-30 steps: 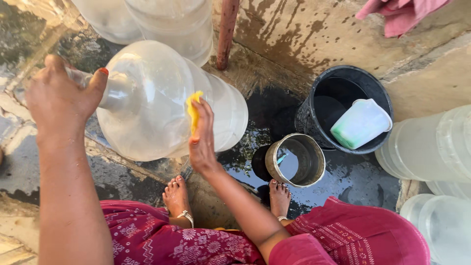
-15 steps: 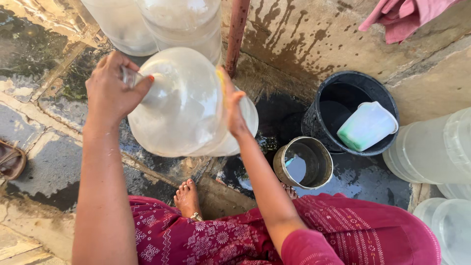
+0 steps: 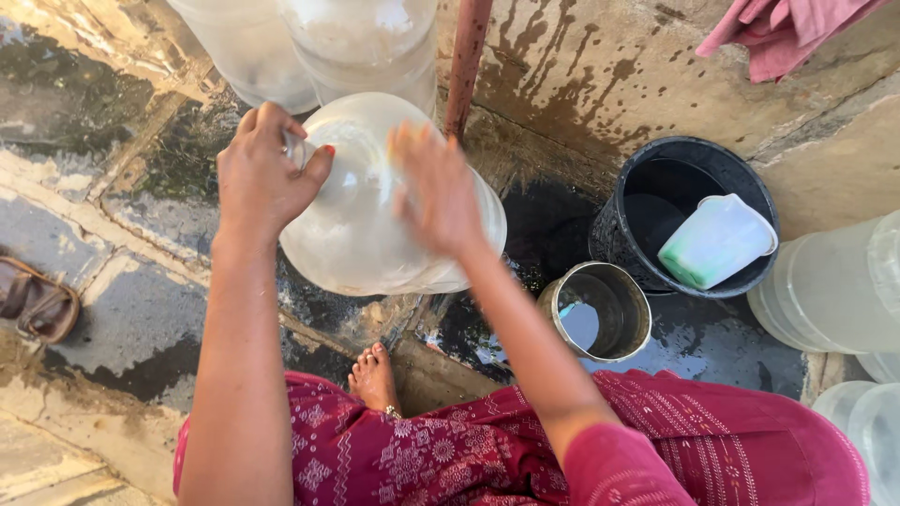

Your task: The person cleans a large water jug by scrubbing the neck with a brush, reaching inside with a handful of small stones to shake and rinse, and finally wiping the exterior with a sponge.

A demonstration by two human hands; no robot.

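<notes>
The neck of the clear water jug (image 3: 375,215) is clasped by the left hand (image 3: 267,178); the right hand (image 3: 441,192), blurred, is pressed flat on its side; scrubbing is judged underway; rinsing from the steel pot (image 3: 600,314), right of the grip, is called for.

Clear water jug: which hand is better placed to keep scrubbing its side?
Right, probably. The right hand lies flat on the clear water jug with something yellow under its fingers; the left hand grips the neck, steadying it.
</notes>
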